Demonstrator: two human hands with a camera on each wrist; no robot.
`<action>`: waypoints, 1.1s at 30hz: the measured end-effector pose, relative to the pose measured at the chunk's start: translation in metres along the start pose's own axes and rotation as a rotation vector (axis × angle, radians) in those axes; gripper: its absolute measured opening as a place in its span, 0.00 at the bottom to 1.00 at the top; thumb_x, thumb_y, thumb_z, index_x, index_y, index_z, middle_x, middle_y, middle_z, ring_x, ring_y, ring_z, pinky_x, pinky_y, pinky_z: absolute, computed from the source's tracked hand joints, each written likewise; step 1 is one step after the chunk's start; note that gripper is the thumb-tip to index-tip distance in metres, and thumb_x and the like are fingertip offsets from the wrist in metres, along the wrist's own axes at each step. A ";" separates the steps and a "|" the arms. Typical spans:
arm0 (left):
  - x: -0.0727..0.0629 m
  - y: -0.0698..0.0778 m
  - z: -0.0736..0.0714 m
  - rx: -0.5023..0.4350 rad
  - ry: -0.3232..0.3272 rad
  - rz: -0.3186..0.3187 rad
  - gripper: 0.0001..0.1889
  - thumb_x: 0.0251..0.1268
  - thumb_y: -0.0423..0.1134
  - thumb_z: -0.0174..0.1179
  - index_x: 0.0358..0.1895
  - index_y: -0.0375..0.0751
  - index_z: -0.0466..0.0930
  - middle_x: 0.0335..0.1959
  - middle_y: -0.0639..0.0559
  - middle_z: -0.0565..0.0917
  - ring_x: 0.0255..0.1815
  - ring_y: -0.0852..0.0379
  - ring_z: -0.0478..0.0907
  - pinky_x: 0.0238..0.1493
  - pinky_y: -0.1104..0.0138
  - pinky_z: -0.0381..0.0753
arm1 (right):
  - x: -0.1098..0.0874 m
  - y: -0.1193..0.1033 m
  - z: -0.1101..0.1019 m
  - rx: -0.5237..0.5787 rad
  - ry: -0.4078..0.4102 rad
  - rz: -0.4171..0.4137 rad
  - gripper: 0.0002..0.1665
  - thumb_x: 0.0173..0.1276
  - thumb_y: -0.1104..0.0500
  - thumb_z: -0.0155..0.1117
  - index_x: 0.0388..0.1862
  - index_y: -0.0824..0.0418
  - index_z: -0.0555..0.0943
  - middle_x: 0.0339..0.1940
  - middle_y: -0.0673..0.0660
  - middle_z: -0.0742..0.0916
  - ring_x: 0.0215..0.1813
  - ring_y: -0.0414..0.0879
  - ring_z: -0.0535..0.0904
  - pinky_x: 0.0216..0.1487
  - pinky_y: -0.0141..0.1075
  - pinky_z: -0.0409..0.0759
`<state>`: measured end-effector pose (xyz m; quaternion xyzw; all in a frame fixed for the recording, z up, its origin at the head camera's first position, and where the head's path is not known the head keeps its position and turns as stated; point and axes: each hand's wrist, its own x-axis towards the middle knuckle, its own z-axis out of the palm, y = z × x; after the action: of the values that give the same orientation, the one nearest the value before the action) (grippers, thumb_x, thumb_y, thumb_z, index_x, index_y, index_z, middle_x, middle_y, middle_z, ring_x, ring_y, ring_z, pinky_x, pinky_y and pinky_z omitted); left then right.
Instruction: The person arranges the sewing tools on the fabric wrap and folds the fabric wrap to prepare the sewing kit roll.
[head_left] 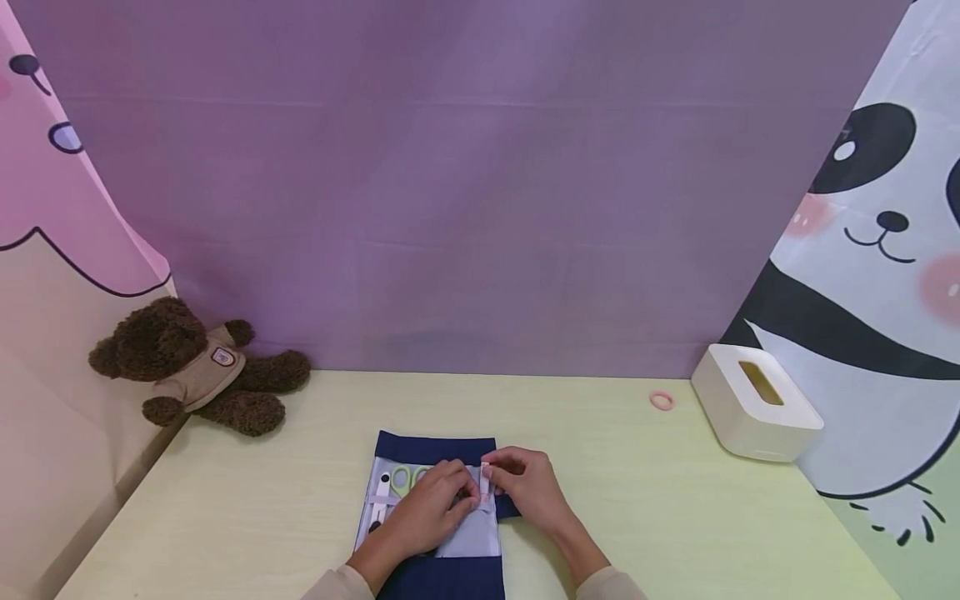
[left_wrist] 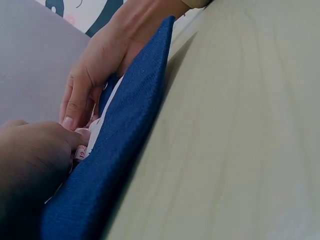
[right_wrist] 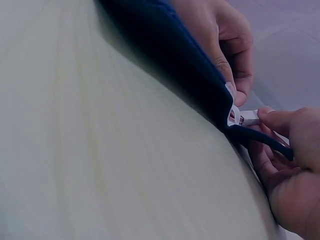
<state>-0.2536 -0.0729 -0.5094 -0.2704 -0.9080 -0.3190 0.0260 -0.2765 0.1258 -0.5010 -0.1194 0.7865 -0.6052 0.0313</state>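
Note:
A navy sewing case (head_left: 442, 575) lies unfolded on the table, its pale grey lining (head_left: 472, 537) facing up. My right hand (head_left: 528, 487) pinches a white folded tape measure (head_left: 484, 479) at the lining's right edge; red markings and numerals show on it in the left wrist view. My left hand (head_left: 435, 512) lies across the lining, thumb and fingertips pinching the elastic band (right_wrist: 231, 90) beside the tape measure. Green-handled scissors (head_left: 401, 481) and a white slim cutter (head_left: 381, 496) sit under the band on the left, partly covered by the left hand.
A brown teddy bear (head_left: 198, 367) leans at the table's back left corner. At the back right stands a white tissue box (head_left: 757, 404), with a pink ring (head_left: 662, 401) near it. A purple cloth (head_left: 480, 208) hangs behind the table (head_left: 637, 500).

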 end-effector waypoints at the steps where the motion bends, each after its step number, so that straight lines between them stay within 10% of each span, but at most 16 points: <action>1: 0.000 0.000 0.000 -0.002 -0.002 -0.001 0.08 0.76 0.46 0.61 0.40 0.48 0.84 0.40 0.64 0.78 0.45 0.67 0.70 0.53 0.68 0.77 | 0.000 0.000 0.000 0.007 0.002 0.003 0.09 0.69 0.66 0.70 0.47 0.68 0.88 0.41 0.65 0.90 0.33 0.42 0.81 0.36 0.29 0.83; 33: 0.000 0.001 -0.004 0.009 -0.039 0.010 0.05 0.77 0.44 0.60 0.41 0.52 0.84 0.40 0.64 0.77 0.45 0.67 0.69 0.53 0.68 0.76 | 0.002 -0.002 -0.003 -0.018 -0.037 0.015 0.09 0.70 0.65 0.69 0.47 0.68 0.88 0.40 0.64 0.90 0.31 0.43 0.80 0.35 0.29 0.82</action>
<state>-0.2540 -0.0746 -0.5055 -0.2812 -0.9083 -0.3094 0.0110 -0.2791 0.1277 -0.4980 -0.1249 0.7920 -0.5955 0.0492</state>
